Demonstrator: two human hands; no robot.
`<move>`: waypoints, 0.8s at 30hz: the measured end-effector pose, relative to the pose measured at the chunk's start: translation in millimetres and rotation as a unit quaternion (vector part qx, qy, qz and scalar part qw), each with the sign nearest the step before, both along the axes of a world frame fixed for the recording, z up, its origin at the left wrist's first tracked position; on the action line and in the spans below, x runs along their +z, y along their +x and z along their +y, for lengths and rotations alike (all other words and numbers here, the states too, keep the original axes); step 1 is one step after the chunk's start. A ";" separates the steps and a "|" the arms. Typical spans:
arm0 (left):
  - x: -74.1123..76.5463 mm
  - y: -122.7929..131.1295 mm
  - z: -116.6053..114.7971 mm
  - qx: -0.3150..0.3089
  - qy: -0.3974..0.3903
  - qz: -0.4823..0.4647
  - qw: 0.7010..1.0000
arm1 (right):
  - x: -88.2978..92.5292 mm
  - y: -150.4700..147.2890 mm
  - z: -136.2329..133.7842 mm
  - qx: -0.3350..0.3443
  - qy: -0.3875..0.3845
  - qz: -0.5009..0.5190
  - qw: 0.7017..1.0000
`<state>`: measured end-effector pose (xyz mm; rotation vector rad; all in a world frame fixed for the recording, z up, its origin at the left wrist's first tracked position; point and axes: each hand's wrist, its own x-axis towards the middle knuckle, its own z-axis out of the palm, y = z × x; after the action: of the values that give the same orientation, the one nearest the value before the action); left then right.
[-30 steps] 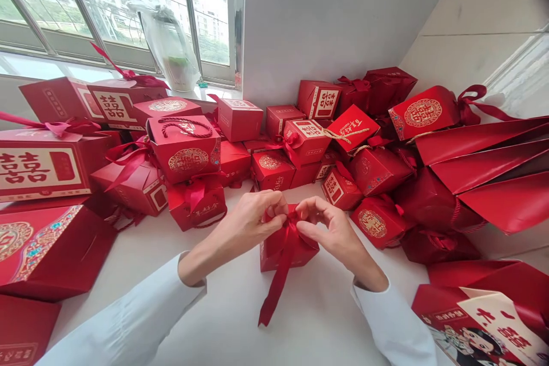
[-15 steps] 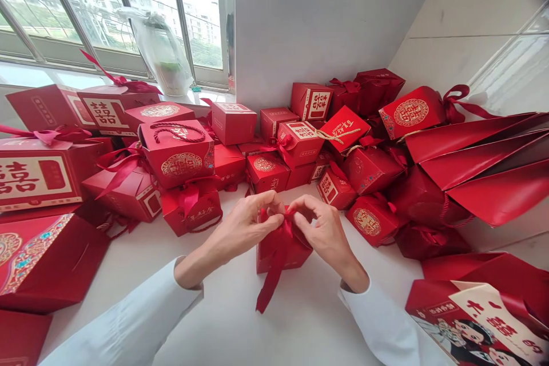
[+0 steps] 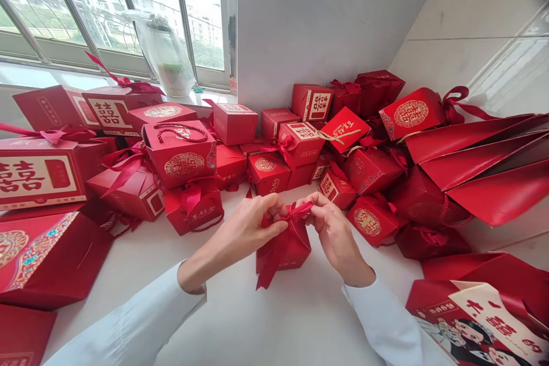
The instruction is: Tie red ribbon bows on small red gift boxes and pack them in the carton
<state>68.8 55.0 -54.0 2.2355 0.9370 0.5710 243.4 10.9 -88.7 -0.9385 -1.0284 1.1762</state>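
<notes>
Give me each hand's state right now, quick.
Left hand: closed, pinching the red ribbon at the top of the red gift box.
Right hand: closed, pinching the same ribbon.

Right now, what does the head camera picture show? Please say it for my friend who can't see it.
A left hand and a right hand pinch a red ribbon on top of a small red box on a white counter. Behind them, many red gift boxes and red bags are heaped beside a window.
</notes>
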 end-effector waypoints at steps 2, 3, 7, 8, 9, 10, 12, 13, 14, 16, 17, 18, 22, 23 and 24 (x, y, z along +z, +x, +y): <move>0.9 -1.1 0.5 -0.006 -0.009 -0.002 1.000 | 1.5 3.2 -1.7 0.032 -0.001 0.026 0.999; 1.3 -1.6 0.6 -0.010 -0.014 -0.005 1.000 | 2.3 5.0 -2.6 0.044 0.000 0.032 0.998; 2.0 -2.6 0.9 -0.025 -0.037 -0.036 0.998 | 5.6 11.2 -5.7 0.077 0.003 0.038 0.996; 2.0 -2.6 1.0 -0.031 -0.046 -0.043 0.998 | 6.3 12.1 -6.1 0.080 0.006 0.046 0.996; 1.9 -2.6 1.2 -0.037 -0.055 -0.049 0.997 | 6.7 12.5 -6.3 0.083 0.012 0.063 0.994; 1.8 -2.7 1.5 -0.042 -0.063 -0.052 0.996 | 6.9 12.7 -6.4 0.084 0.017 0.090 0.992; 1.1 -2.7 2.4 -0.052 -0.074 -0.055 0.994 | 6.6 12.4 -6.2 0.080 0.022 0.159 0.984; 0.6 -2.7 3.0 -0.055 -0.078 -0.056 0.994 | 6.1 12.1 -6.0 0.076 0.018 0.196 0.978; 0.0 -2.7 3.6 -0.058 -0.081 -0.058 0.993 | 5.5 12.0 -5.9 0.070 0.012 0.231 0.970; -1.2 -2.8 4.8 -0.061 -0.083 -0.065 0.993 | 4.1 12.1 -5.8 0.054 -0.006 0.295 0.954; -1.7 -2.8 5.3 -0.061 -0.084 -0.067 0.992 | 3.3 12.4 -6.0 0.044 -0.014 0.320 0.946; -2.2 -2.8 5.6 -0.059 -0.085 -0.070 0.992 | 2.4 12.9 -6.4 0.035 -0.020 0.339 0.940; -3.0 -2.8 6.1 -0.040 -0.084 -0.085 0.992 | -0.7 15.1 -7.5 0.041 -0.031 0.353 0.934; -3.2 -2.7 6.2 -0.032 -0.079 -0.090 0.992 | -1.0 15.3 -7.2 0.055 -0.034 0.344 0.937; -3.3 -2.6 6.3 -0.023 -0.074 -0.096 0.992 | -0.9 15.2 -6.4 0.070 -0.037 0.335 0.939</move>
<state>66.2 61.3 -57.3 2.0242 0.8015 0.6608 258.6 4.6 -89.6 -0.4572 -0.5024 1.5185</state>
